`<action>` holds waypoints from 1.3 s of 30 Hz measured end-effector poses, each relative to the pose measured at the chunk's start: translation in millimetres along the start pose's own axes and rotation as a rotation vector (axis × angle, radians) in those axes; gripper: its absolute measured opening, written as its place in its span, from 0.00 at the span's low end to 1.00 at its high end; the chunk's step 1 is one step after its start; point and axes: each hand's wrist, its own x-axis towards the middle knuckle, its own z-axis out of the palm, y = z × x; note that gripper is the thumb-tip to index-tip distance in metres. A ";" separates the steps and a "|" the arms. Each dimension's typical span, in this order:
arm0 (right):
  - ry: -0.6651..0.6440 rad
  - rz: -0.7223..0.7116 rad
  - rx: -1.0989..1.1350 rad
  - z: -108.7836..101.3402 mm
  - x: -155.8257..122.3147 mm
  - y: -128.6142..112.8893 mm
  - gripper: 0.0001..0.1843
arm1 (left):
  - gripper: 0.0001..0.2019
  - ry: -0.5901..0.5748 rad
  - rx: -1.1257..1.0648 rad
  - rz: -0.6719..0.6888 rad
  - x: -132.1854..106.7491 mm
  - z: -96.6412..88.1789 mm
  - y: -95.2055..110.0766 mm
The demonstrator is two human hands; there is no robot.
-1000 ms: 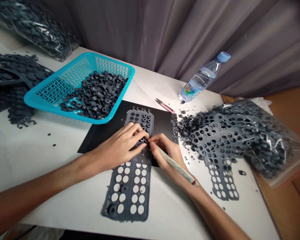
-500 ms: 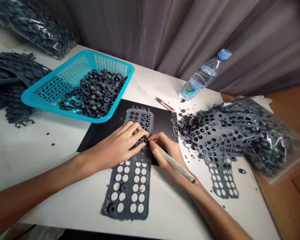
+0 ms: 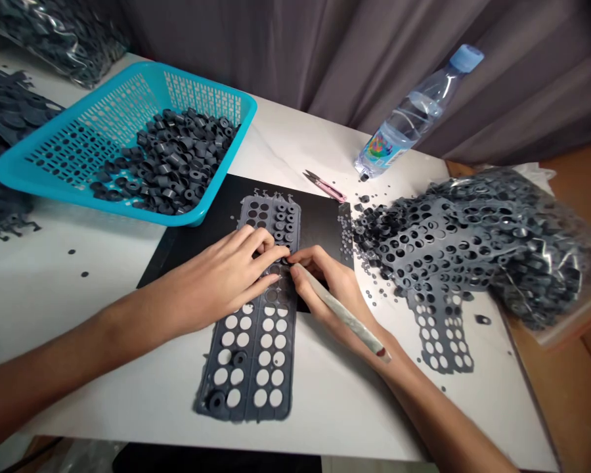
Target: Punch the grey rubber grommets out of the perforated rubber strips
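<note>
A long grey rubber sheet [image 3: 254, 355] full of round holes lies across a black mat [image 3: 320, 226] in front of me. A few ring parts still sit in its far end and near corner. My left hand [image 3: 221, 279] lies on the sheet's middle, fingers curled and pinching at a ring. My right hand [image 3: 328, 289] is closed on a thin pale stick tool [image 3: 342, 315], whose tip meets the sheet beside my left fingertips.
A turquoise basket [image 3: 64, 174] of loose grey rings stands at the back left. Emptied perforated sheets [image 3: 423, 253] and a plastic bag of parts [image 3: 532, 256] pile up on the right. Pink snips [image 3: 325, 186] and a water bottle [image 3: 414, 112] lie behind the mat. More sheets lie far left.
Both hands stay on the same spot of the sheet. The view has shifted, so everything sits slightly lower left and nearer.
</note>
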 end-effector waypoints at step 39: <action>0.018 0.193 0.403 -1.5 0.0 12.1 0.00 | 0.08 0.137 -0.340 -0.195 10.2 5.1 2.2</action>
